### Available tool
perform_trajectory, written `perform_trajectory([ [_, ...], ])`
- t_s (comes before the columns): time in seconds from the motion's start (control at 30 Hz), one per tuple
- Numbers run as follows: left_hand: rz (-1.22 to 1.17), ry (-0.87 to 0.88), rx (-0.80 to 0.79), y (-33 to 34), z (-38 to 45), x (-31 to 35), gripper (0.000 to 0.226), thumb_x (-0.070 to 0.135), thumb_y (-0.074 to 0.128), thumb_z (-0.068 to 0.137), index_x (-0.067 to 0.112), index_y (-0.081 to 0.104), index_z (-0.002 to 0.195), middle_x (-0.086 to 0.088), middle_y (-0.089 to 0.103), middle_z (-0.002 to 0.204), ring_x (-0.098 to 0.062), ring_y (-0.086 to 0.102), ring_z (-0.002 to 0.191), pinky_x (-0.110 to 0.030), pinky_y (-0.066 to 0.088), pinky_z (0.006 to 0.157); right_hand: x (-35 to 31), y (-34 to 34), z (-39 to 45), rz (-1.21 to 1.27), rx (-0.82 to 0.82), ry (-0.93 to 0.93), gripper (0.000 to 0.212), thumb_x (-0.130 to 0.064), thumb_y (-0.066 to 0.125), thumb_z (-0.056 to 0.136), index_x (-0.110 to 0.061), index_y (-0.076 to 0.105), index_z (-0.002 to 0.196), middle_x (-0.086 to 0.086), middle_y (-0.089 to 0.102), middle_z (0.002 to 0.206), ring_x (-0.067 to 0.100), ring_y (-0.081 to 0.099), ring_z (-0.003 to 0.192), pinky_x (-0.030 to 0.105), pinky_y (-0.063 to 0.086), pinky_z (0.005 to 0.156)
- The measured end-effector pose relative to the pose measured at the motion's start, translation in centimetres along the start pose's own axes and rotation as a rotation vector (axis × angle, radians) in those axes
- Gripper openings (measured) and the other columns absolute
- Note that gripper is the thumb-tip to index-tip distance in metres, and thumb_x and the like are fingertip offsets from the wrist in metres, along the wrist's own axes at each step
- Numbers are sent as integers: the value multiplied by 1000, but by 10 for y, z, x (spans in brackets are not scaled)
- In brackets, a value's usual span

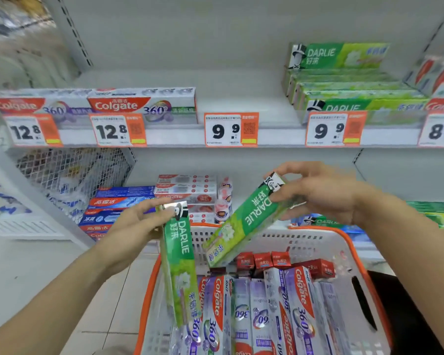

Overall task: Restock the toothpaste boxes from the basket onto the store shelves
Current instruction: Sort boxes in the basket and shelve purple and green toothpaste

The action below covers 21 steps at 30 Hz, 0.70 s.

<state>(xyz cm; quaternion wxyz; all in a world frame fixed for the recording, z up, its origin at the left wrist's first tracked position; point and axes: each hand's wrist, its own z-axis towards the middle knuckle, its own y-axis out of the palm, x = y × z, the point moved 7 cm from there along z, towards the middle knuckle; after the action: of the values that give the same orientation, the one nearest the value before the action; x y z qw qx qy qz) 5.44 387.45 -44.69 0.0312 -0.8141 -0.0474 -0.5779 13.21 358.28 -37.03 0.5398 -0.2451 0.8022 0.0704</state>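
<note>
My left hand (pixel 136 224) grips the top end of a green Darlie toothpaste box (pixel 178 262) that stands nearly upright at the basket's left edge. My right hand (pixel 318 193) holds the upper end of a second green Darlie box (pixel 244 221), tilted down to the left above the basket. The white basket with an orange rim (pixel 344 242) sits below, holding several white-and-purple Colgate 360 boxes (pixel 256 316) and small red boxes (pixel 264 261). On the upper shelf, a stack of Darlie boxes (pixel 344 96) lies at the right, and a bare gap (pixel 239 98) lies to its left.
Two Colgate 360 boxes (pixel 141 106) stand on the upper shelf at the left. Orange price tags (pixel 231 129) line the shelf edge. The lower shelf holds blue and red boxes (pixel 118 206) and more Colgate boxes (pixel 187 190). A wire mesh bin (pixel 75 170) hangs at the left.
</note>
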Motion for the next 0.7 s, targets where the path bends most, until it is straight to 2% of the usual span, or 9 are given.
perform_trajectory([
  [0.1, -197, -63, 101, 16, -7, 24, 45, 43, 63, 88, 4, 71, 110, -20, 75, 104, -26, 73, 84, -35, 57, 78, -7, -13, -4, 190, 13, -25, 29, 8, 64, 82, 2, 62, 110, 30, 68, 108, 34, 69, 95, 40, 63, 71],
  [0.13, -214, -80, 121, 17, -10, 24, 43, 42, 59, 92, 3, 71, 100, -20, 77, 87, -20, 74, 66, -30, 59, 64, -7, -14, -4, 260, 13, -32, 33, 9, 65, 79, 9, 59, 111, 33, 65, 115, 37, 68, 103, 43, 63, 72],
  [0.2, -168, -52, 136, 21, -19, 35, 66, 64, 65, 81, 0, 69, 98, -11, 70, 54, -16, 66, 43, -25, 54, 41, -14, -16, -6, 397, -11, -63, 42, 8, 67, 67, 13, 58, 108, 33, 58, 126, 44, 61, 118, 48, 62, 76],
  [0.23, -136, -84, 105, 25, -20, 39, 80, 73, 67, 73, -1, 70, 103, -11, 70, 55, -19, 70, 49, -30, 59, 47, -18, -17, -8, 448, -20, -75, 37, 8, 63, 68, 9, 58, 105, 30, 61, 125, 43, 60, 119, 50, 61, 78],
  [0.3, -125, -152, 114, 31, -17, 49, 59, 56, 68, 85, 0, 72, 104, -22, 75, 79, -31, 75, 70, -43, 64, 64, -27, -24, -12, 511, -17, -100, 37, 11, 55, 69, -1, 57, 104, 24, 67, 122, 42, 66, 112, 51, 59, 84],
  [0.4, 21, -41, 92, 33, -23, 80, 56, 47, 78, 73, 2, 71, 105, -19, 76, 85, -18, 72, 60, -23, 55, 47, -37, -38, -16, 575, 8, -144, 56, 1, 75, 44, -3, 60, 98, 23, 70, 107, 36, 69, 95, 49, 59, 86],
  [0.47, 80, 38, 41, 36, -20, 100, 67, 40, 87, 56, 4, 68, 109, -25, 74, 87, -21, 71, 59, -24, 54, 48, -44, -43, -18, 561, 32, -189, 68, -13, 89, 26, -9, 64, 89, 17, 69, 97, 28, 68, 87, 43, 58, 87],
  [0.6, 180, 126, -54, 59, -18, 107, 52, 14, 82, 67, 9, 64, 115, -13, 77, 83, -19, 75, 73, -21, 56, 59, -49, -17, -18, 329, 65, -221, 44, -26, 83, 56, -9, 64, 92, 9, 74, 84, 18, 67, 72, 31, 50, 79],
  [0.7, 97, 99, -131, 90, -17, 100, 52, 16, 83, 60, 5, 67, 108, -18, 77, 93, -26, 76, 79, -33, 61, 64, -41, 14, -11, 248, 63, -213, 45, -28, 81, 64, -11, 58, 98, 12, 76, 86, 21, 67, 68, 27, 55, 66],
])
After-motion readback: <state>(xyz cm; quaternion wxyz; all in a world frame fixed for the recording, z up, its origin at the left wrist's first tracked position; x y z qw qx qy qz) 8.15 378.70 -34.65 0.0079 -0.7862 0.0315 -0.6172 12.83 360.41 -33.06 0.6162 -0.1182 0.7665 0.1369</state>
